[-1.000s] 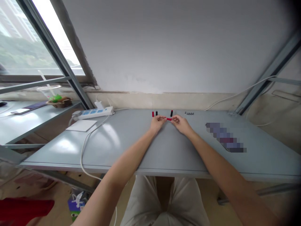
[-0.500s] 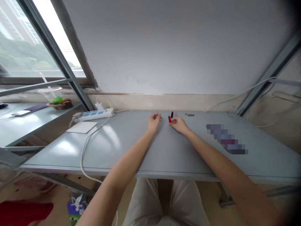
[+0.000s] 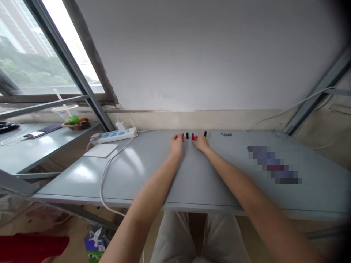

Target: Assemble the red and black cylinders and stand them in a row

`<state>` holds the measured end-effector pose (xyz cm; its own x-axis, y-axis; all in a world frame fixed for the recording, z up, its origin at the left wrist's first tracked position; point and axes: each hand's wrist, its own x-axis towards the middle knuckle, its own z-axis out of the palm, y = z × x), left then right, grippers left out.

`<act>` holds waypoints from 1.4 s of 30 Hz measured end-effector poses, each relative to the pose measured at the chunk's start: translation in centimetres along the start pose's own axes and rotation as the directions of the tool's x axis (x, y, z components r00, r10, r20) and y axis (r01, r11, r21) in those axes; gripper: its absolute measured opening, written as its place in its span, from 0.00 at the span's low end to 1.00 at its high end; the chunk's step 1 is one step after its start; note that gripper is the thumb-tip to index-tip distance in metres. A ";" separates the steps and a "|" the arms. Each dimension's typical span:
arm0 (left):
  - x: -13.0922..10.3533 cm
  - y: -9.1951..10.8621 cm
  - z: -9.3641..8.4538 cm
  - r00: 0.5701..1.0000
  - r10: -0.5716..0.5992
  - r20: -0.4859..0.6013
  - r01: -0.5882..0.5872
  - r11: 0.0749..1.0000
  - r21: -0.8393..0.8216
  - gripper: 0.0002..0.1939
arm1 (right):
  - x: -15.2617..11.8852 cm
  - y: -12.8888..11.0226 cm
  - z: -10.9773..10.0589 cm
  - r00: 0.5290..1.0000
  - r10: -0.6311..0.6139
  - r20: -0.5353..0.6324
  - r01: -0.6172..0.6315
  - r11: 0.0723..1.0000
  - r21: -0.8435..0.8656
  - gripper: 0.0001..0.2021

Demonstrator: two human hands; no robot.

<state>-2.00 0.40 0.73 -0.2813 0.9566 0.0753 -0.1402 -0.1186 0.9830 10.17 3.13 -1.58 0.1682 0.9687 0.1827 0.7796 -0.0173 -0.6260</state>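
On the far part of the desk, my left hand (image 3: 177,144) is closed, with a small red piece (image 3: 183,134) at its fingertips. Just right of that, a small black cylinder (image 3: 187,135) stands upright between my two hands. My right hand (image 3: 201,143) pinches a small red cylinder (image 3: 192,136), held upright. Behind the right hand is another small black cylinder with a red top (image 3: 205,133), its lower part partly covered by the hand. What exactly these little cylinders are is too small to tell.
Several tiny grey metal pieces (image 3: 227,134) lie in a row to the right. A blurred-out flat object (image 3: 274,164) lies on the right side. At left are a power strip (image 3: 117,135), a white square sheet (image 3: 101,150) and a cable (image 3: 103,179) crossing the desk edge.
My right hand has shifted left with the red cylinder, closer to my left hand. A black cylinder now stands between the hands, and red shows at my left fingertips. The view has shifted slightly.
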 end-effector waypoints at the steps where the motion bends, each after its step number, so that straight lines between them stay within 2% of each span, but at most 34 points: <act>1: 0.0 0.0 0.0 1.000 -0.002 0.004 0.002 1.000 0.007 0.06 | 0.1 0.0 0.2 1.000 -0.003 -0.004 0.003 1.000 -0.010 0.05; 9: 0.1 -0.1 -0.3 0.999 0.016 0.032 -0.019 0.995 0.101 0.08 | 0.4 0.1 0.6 0.998 -0.053 -0.032 0.051 0.997 -0.060 0.06; 12: 0.2 -0.2 -0.1 0.997 0.043 0.058 -0.051 0.987 0.152 0.08 | -0.2 0.9 -0.6 0.992 -0.116 -0.046 0.111 0.989 -0.095 0.09; 14: 0.0 -0.3 0.3 0.983 0.109 0.146 -0.141 0.964 0.226 0.08 | -1.0 1.9 -2.1 0.982 -0.180 -0.064 0.172 0.978 -0.114 0.08; 16: -0.6 -0.6 0.7 0.931 0.212 0.297 -0.308 0.894 0.326 0.08 | -1.8 3.3 -3.8 0.972 -0.229 -0.055 0.222 0.968 -0.114 0.08; 19: -1.8 -1.2 1.2 0.773 0.331 0.541 -0.588 0.694 0.415 0.07 | -2.6 5.6 -5.9 0.967 -0.216 -0.131 0.204 0.974 -0.103 0.08; 21: -2.7 -1.5 1.3 0.667 0.331 0.668 -0.706 0.569 0.422 0.10 | -2.6 6.9 -6.4 0.965 -0.197 -0.174 0.178 0.976 -0.122 0.09; 23: -3.3 -1.6 1.4 0.619 0.297 0.727 -0.749 0.501 0.433 0.15 | -2.3 7.8 -6.4 0.955 -0.218 -0.202 0.187 0.969 -0.159 0.09; 25: -3.5 -1.5 1.5 0.615 0.268 0.742 -0.753 0.478 0.451 0.19 | -2.0 8.3 -6.1 0.951 -0.219 -0.218 0.179 0.966 -0.189 0.08; 28: -3.4 -1.4 2.3 0.636 0.236 0.734 -0.734 0.479 0.482 0.25 | -1.9 8.5 -5.6 0.957 -0.215 -0.197 0.176 0.965 -0.195 0.07; 34: -2.5 -1.9 5.2 0.694 0.193 0.694 -0.673 0.516 0.530 0.30 | -2.0 9.0 -5.0 0.960 -0.264 -0.091 0.249 0.957 -0.151 0.12; 39: -1.5 -2.6 7.4 0.734 0.176 0.657 -0.666 0.380 0.642 0.33 | -1.7 9.3 -4.6 0.952 -0.304 -0.046 0.292 0.941 -0.171 0.14; 42: -1.0 -2.7 8.1 0.754 0.165 0.636 -0.648 0.342 0.680 0.27 | -1.7 9.3 -4.4 0.949 -0.314 -0.015 0.305 0.931 -0.202 0.16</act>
<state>6.32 1.94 -0.62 0.3680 0.8709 0.3258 0.7801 -0.4799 0.4015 19.77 0.27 -4.33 -0.0758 0.9212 0.3818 0.8986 0.2290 -0.3742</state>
